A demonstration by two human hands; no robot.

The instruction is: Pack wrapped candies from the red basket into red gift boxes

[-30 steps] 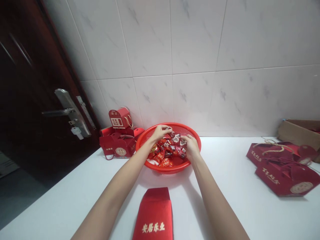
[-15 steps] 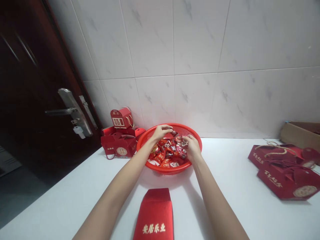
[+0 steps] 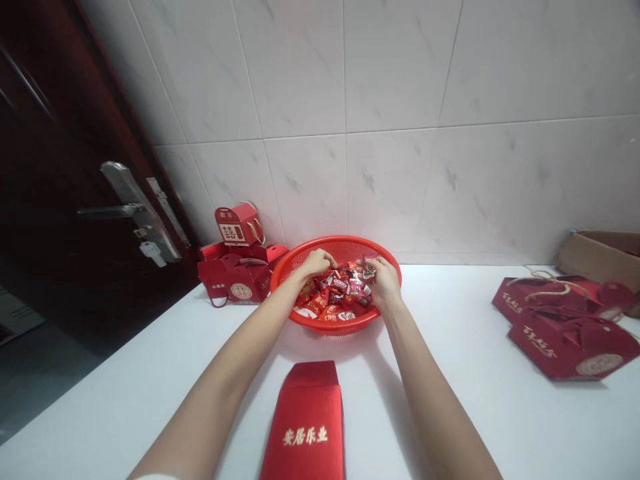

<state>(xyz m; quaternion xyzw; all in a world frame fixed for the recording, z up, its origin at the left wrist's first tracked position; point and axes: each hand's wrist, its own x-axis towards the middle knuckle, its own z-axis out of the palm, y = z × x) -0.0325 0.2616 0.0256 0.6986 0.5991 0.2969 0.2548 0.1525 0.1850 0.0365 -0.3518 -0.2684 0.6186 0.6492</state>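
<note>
A red mesh basket [image 3: 333,327] stands by the wall with several wrapped candies [image 3: 337,293] inside. My left hand [image 3: 319,263] reaches over the left part of the basket, fingers bent down at the candies; whether it grips one is too small to tell. Over the basket's right side, my right hand [image 3: 383,277] is closed on wrapped candy [image 3: 370,268]. Between my forearms, a red envelope-like box [image 3: 306,423] with gold characters lies on the white table.
Small red gift boxes [image 3: 243,283] are stacked left of the basket, near a dark door [image 3: 50,167] with a handle. Red boxes with rope handles [image 3: 565,347] and a cardboard box [image 3: 595,260] are at the right.
My left hand has lowered from above the candies to among them. My right hand now shows more wrapped candy at its fingertips. The whole view has shifted slightly.
</note>
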